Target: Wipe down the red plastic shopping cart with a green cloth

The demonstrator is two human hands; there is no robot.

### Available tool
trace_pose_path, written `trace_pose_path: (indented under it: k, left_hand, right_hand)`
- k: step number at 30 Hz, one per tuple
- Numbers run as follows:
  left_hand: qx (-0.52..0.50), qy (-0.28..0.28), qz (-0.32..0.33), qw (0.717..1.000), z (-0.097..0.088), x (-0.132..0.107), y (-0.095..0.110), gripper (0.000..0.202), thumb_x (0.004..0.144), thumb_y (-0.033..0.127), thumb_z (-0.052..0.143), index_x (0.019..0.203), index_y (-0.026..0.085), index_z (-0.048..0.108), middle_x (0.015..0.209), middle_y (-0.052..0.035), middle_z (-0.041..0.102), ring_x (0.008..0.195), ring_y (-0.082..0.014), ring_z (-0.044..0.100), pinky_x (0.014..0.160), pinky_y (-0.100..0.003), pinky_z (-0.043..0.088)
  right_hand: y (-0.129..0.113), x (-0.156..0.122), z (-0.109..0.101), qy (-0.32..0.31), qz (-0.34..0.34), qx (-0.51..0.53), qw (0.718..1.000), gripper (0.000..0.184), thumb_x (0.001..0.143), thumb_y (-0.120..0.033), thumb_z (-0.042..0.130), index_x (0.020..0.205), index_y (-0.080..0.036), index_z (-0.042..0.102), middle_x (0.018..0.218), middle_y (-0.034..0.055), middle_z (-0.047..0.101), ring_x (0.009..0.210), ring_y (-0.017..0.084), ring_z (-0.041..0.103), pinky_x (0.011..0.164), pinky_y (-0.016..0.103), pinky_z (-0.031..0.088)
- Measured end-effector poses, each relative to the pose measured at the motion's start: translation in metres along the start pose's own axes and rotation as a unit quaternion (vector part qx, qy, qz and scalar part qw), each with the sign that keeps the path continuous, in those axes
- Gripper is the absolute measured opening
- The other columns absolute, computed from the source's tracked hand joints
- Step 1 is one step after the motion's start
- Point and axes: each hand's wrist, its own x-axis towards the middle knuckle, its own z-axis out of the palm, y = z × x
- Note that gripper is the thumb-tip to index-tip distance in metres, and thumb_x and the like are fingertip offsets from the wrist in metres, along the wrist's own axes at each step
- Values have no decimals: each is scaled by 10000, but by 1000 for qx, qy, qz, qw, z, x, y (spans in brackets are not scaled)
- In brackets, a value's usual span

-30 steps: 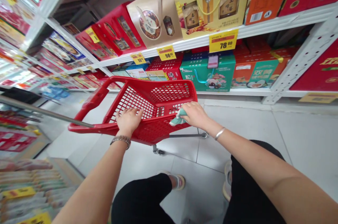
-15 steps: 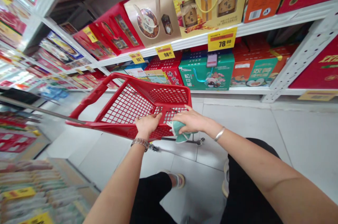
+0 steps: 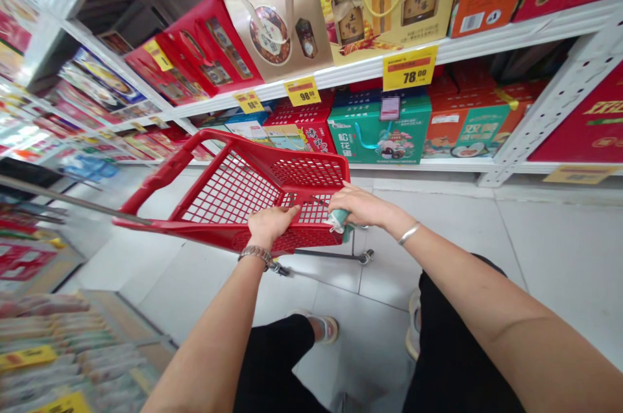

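Cart [image 3: 168, 173] looked light, stiff plastic; I gripped its rim, left hand [image 3: 270, 226] closed, right hand [image 3: 363, 206] pressing soft teal cloth [image 3: 339, 221].

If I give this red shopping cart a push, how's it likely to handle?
The red plastic shopping cart looks light for its size, with thin open-mesh walls. Its small caster on the smooth tiled floor suggests it rolls easily. Its slim lower frame might let it swerve or tip if shoved hard.
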Motion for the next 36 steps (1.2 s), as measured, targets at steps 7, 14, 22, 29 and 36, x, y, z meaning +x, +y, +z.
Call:
trace_pose_path:
  k: [7,14,22,29,36]
  left_hand:
    - [44,50,73,995,18,7,-50,494,951,615,329,1235,426,686,1404,6,648,1332,-257,544,1170,-487,293]
    - [93,80,102,987,35,7,-101,389,925,493,495,1266,420,666,1519,18,537,1487,-269,351,1232,-569,98]
    - [51,146,26,988,37,-4,-101,470,916,510,492,1321,328,646,1609,-38,408,1534,-338,233,1223,-668,74]
    - [-88,242,-95,962,42,-17,-78,552,975,458,363,1431,207,545,1630,-135,350,1539,-350,221,1205,-693,163]
    - [-107,198,-19,974,56,-37,-15,581,1016,482,233,1444,229,534,1647,-85,325,1547,-328,203,1222,-674,160]
  right_hand:
    - [-52,12,34,10,-82,-29,996,243,811,-155,716,1047,-199,684,1069,78,709,1060,236,599,1043,412,393]
    - [-44,6,31,33,-69,-42,996,255,857,-83,606,1037,-252,670,1049,23,704,1059,212,602,1193,560,170]
    - [-24,4,19,30,-55,-28,998,284,763,-32,614,959,-226,682,975,31,712,1010,218,619,1189,531,201]
    - [-29,14,22,54,-42,-60,996,182,833,-90,603,942,-209,684,1007,62,724,1025,213,611,1015,355,367]
    - [-62,13,43,65,6,-129,990,210,935,-100,508,1009,-179,687,975,95,716,954,228,602,991,389,355]
